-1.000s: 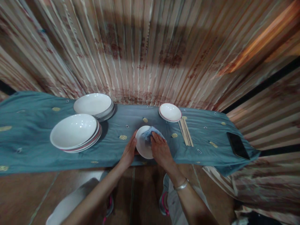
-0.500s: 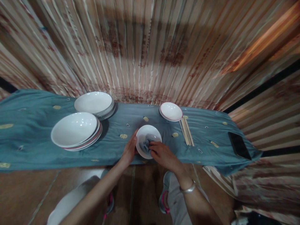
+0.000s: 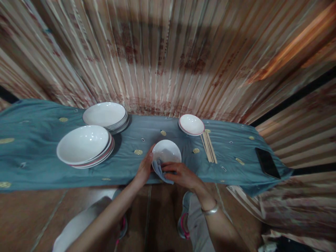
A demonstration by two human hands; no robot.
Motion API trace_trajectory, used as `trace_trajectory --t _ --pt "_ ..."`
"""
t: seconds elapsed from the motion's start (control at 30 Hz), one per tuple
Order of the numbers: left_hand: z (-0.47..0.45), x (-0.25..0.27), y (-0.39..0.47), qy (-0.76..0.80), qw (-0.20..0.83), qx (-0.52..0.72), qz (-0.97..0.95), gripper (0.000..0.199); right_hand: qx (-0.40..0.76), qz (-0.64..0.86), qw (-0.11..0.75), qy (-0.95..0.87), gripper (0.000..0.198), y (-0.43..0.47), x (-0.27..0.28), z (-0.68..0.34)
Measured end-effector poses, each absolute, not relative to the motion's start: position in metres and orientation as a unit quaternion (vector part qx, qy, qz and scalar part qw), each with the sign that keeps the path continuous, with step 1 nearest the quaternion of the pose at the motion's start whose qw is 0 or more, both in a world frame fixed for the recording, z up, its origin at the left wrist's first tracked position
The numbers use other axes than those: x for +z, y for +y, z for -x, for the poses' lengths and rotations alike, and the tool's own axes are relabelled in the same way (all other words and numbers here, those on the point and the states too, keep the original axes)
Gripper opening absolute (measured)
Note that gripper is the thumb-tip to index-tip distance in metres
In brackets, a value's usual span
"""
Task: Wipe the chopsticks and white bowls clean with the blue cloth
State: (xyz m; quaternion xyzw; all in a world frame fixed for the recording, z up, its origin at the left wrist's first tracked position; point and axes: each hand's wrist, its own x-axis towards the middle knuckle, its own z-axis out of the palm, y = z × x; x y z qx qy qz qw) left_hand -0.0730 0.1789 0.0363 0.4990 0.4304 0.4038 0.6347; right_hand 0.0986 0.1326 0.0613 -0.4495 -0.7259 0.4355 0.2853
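Note:
My left hand [image 3: 145, 167] grips the left side of a small white bowl [image 3: 168, 149] near the table's front edge, its thumb at the rim and the other fingers partly hidden behind the bowl. A blue-grey cloth [image 3: 162, 172] is held by my right hand [image 3: 182, 174]. The cloth drapes over the bowl's near rim, partly inside and partly hanging outside. Part of the bowl's near side is hidden by the cloth and my right fingers.
On the left of the blue-green tablecloth [image 3: 34, 150] stand a stack of white bowls [image 3: 84, 145] and a stack of white plates [image 3: 105, 115]. Toward the right are small red-rimmed bowls [image 3: 191, 124], several chopsticks [image 3: 209, 147] and a black phone [image 3: 267, 163]. A curtain [image 3: 157, 70] hangs behind.
My right hand has drawn the cloth from the bowl's inside toward me, onto the near rim. The left hand and the bowl stay in place.

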Motion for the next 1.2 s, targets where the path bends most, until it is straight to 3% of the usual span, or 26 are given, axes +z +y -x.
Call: trace_trajectory --t 0.43,0.73,1.2 --pt "0.072 0.034 0.181 0.432 0.561 0.417 -0.57 0.066 0.457 0.469 0.412 -0.634 0.019 0.138 0.049 -0.074" --pt "0.072 0.033 0.179 0.433 0.58 0.399 -0.563 0.07 0.429 0.488 0.502 -0.571 0.015 0.146 0.044 -0.057" --pt "0.07 0.033 0.171 0.437 0.611 0.393 -0.531 0.073 0.291 0.555 0.553 -0.549 0.017 0.166 0.047 -0.058"
